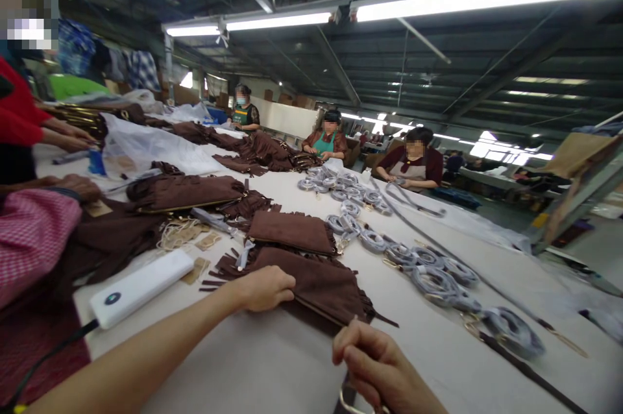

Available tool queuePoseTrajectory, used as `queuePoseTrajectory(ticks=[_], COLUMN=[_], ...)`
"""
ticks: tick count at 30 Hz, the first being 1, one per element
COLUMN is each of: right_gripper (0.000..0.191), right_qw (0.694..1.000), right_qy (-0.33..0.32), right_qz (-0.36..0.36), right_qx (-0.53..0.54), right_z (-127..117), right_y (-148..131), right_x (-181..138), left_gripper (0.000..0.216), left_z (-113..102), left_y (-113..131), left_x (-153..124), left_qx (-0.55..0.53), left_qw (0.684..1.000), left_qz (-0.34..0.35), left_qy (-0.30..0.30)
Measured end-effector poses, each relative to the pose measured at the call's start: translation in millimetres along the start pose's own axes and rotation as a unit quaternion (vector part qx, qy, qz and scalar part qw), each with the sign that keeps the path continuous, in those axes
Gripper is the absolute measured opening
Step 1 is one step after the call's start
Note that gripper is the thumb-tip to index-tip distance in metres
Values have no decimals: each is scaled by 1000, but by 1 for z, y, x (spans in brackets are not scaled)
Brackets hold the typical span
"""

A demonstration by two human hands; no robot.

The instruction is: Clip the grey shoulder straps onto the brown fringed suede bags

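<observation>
A brown suede bag with fringe (pixel 321 287) lies on the white table (pixel 263 362) in front of me. My left hand (pixel 265 289) is closed on its near left edge, fingers curled under the flap. My right hand (pixel 377 365) is closed in a pinch at the bag's near right corner, and a metal ring or clasp (pixel 353 401) shows just below it. What the fingers pinch is too small to name. A second brown suede bag (pixel 292 231) lies just beyond.
A white power bank (pixel 141 287) with a cable lies to the left. Coiled grey straps (pixel 418 265) run along the table to the right. More brown bags (pixel 185 192), paper tags (pixel 195 242) and plastic wrap (pixel 146 145) are farther back. Other people work around the table.
</observation>
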State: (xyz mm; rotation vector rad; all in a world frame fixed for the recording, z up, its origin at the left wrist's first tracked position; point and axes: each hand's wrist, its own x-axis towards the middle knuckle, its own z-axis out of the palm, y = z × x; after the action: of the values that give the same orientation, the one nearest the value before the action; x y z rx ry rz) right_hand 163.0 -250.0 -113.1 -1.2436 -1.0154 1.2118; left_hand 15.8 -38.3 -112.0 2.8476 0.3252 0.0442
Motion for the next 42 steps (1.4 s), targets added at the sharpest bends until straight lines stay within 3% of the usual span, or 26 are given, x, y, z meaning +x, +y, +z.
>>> queuePoseTrajectory(ticks=[3,7,10,12,15,18,21,24,28,36,39,42], right_gripper=[36,35,36,35,31,24,19,19,20,21,25,26], right_qw=[998,982,957,939,927,906,894,913,913,919,920,928], right_qy=[8,108,192,214,198,195,166,108,111,114,132,131], right_qz=[-2,-1,16,34,42,-65,-144,-124,-119,-124,-122,-137], right_qx=[-70,-154,-217,-267,-317,-370,-390,-374,-373,-357,-348,-322], right_z=[-2,-19,-46,-63,-78,-78,-71,-68,-72,-77,-79,-77], right_y=[18,16,6,4,10,18,25,32,38,27,23,22], right_x=[6,8,6,4,2,3,8,15,20,13,10,10], left_gripper=[4,7,17,13,4,7,13,14,11,14,7,20], left_z=[-9,-5,8,21,44,64,73,75,74,61,46,35], left_y=[-4,3,26,50,86,105,104,95,93,100,98,100], left_x=[3,-5,-7,-2,13,31,45,51,52,54,52,47], left_qx=[-25,15,76,104,109,152,182,186,203,216,158,55], left_qw=[999,999,997,993,987,964,932,915,913,931,962,989], left_qz=[16,30,4,20,89,181,282,324,307,256,183,57], left_qy=[-16,-5,29,60,81,121,135,155,177,145,131,122])
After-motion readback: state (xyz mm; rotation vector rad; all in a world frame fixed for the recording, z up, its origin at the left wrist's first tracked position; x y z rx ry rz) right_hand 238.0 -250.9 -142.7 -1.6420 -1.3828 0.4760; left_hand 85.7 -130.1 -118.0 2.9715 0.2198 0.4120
